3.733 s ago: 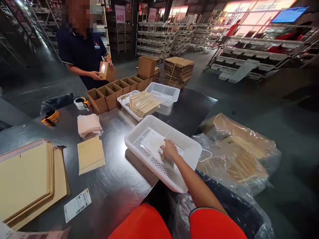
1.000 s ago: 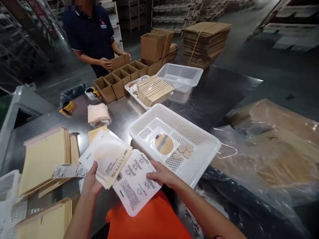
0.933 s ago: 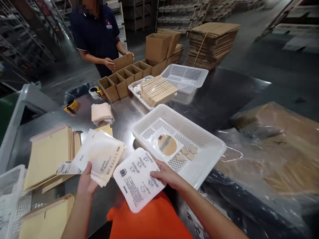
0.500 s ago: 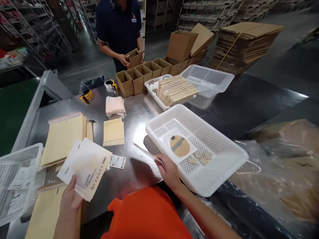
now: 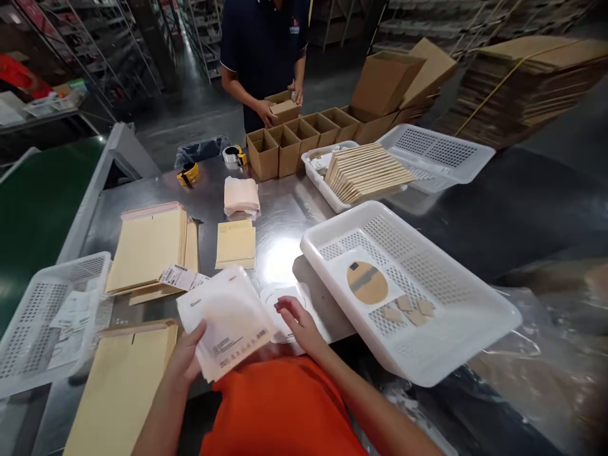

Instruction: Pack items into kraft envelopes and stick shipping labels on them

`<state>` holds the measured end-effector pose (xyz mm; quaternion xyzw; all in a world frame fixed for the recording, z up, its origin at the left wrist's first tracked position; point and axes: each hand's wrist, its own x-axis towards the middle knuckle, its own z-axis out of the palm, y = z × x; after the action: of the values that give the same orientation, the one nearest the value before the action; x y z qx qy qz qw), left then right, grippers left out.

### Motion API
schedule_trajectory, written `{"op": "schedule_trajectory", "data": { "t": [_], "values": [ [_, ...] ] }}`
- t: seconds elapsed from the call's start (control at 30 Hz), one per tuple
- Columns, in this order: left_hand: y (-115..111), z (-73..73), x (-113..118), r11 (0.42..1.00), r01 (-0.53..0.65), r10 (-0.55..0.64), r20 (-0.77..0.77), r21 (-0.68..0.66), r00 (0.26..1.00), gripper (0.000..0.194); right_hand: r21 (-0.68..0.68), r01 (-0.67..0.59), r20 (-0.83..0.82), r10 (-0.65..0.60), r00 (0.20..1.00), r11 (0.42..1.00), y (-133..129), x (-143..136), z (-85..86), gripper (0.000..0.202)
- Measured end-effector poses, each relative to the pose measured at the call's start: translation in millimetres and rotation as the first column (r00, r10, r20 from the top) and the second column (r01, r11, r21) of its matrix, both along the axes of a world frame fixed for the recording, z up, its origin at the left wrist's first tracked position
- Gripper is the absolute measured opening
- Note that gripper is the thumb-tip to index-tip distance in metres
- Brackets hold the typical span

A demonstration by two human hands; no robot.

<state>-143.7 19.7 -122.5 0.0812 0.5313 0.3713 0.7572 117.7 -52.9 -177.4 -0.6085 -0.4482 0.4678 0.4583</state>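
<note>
My left hand [image 5: 187, 358] grips a white printed packet [image 5: 228, 320] by its left side, thumb on top; it looks like a small stack. Beside it my right hand [image 5: 300, 322] hovers, fingers slightly curled and apart, over a flat white square sheet [image 5: 285, 335] with a circle on it. That sheet lies on the metal table near my orange top, partly under the packet. A shipping label [image 5: 183, 277] rests at the edge of the padded envelopes [image 5: 149, 247]. Right of my hands stands a white perforated basket [image 5: 456, 310] holding a brown disc and several cardboard pieces.
Across the table a co-worker's hands [image 5: 280, 109] hold a small carton by a row of open boxes [image 5: 263, 158]. Tape dispensers [image 5: 189, 173], a pink-white stack [image 5: 241, 196] and a tray of upright packets [image 5: 368, 168] stand beyond. A label basket [image 5: 28, 323] is left.
My right hand has moved from the basket's edge and let go of the thin white sheet, which now lies flat. My left hand has brought the packet rightward. The view has shifted left.
</note>
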Motion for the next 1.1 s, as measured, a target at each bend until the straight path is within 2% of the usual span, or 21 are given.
{"op": "schedule_trajectory", "data": {
  "t": [0.03, 0.1, 0.17, 0.23, 0.33, 0.47, 0.6, 0.7, 0.77, 0.8, 0.87, 0.9, 0.97, 1.0, 1.03, 1.1],
  "values": [
    [-2, 5.1, 14, 0.999, 0.05, -0.05, -0.043, 0.004, 0.998, 0.049, -0.028, -0.024, -0.139, 0.02, 0.99, 0.999, 10, -3, 14.0, 0.042],
    [-8, 13.3, 37, 0.99, 0.142, -0.14, -0.037, 0.028, 0.989, 0.051, -0.073, -0.05, -0.273, 0.028, 0.962, 0.996, 23, -8, 35.7, 0.051],
    [-12, 17.2, 51, 0.984, 0.175, -0.176, 0.035, 0.025, 0.984, 0.05, -0.111, 0.009, -0.307, -0.043, 0.951, 0.994, 25, -10, 47.8, 0.055],
    [-16, 16.7, 55, 0.983, 0.18, -0.174, 0.104, -0.045, 0.979, 0.045, -0.158, 0.084, -0.385, -0.139, 0.912, 0.984, 19, -6, 52.5, 0.056],
    [-19, 13.2, 56, 0.978, 0.181, -0.163, 0.158, -0.106, 0.974, 0.042, -0.218, 0.128, -0.506, -0.224, 0.833, 0.967, 5, 6, 53.9, 0.059],
    [-22, 15.6, 62, 0.986, 0.157, -0.153, 0.073, -0.05, 0.985, 0.045, -0.255, 0.115, -0.53, -0.238, 0.814, 0.96, -8, 20, 55.0, 0.058],
    [-21, 21.3, 69, 0.987, 0.156, -0.155, 0.018, -0.028, 0.988, 0.042, -0.217, 0.117, -0.578, -0.224, 0.785, 0.969, -12, 22, 52.3, 0.059],
    [-12, 20.7, 65, 0.999, 0.047, -0.047, -0.047, 0.014, 0.998, 0.031, -0.234, 0.218, -0.536, -0.313, 0.784, 0.948, -13, 26, 45.0, 0.056],
    [-3, 20.0, 56, 0.991, -0.078, 0.087, -0.086, 0.105, 0.992, 0.025, -0.272, 0.31, -0.548, -0.411, 0.728, 0.911, -15, 31, 38.9, 0.054],
    [2, 20.6, 50, 0.972, -0.114, 0.144, -0.138, 0.207, 0.98, 0.025, -0.296, 0.352, -0.57, -0.46, 0.681, 0.888, -16, 33, 36.0, 0.054],
    [8, 24.5, 37, 0.886, -0.106, 0.265, -0.306, 0.451, 0.914, 0.028, -0.342, 0.408, -0.607, -0.53, 0.592, 0.847, -17, 36, 31.4, 0.055],
    [9, 27.6, 32, 0.819, -0.027, 0.318, -0.415, 0.573, 0.852, 0.029, -0.353, 0.414, -0.611, -0.542, 0.577, 0.839, -16, 36, 29.9, 0.055],
    [5, 34.3, 26, 0.642, 0.258, 0.381, -0.592, 0.722, 0.71, 0.03, -0.344, 0.385, -0.593, -0.516, 0.618, 0.857, -13, 30, 29.4, 0.054],
    [0, 36.8, 27, 0.528, 0.414, 0.396, -0.646, 0.742, 0.652, 0.029, -0.335, 0.354, -0.583, -0.487, 0.651, 0.873, -10, 24, 30.6, 0.054],
    [-6, 37.8, 31, 0.386, 0.582, 0.407, -0.698, 0.716, 0.589, 0.03, -0.322, 0.318, -0.579, -0.451, 0.679, 0.892, -6, 18, 32.9, 0.055],
    [-20, 33.8, 45, 0.081, 0.864, 0.457, -0.789, 0.497, 0.411, 0.042, -0.296, 0.246, -0.596, -0.38, 0.707, 0.923, 4, 4, 40.4, 0.055]
  ]
}}
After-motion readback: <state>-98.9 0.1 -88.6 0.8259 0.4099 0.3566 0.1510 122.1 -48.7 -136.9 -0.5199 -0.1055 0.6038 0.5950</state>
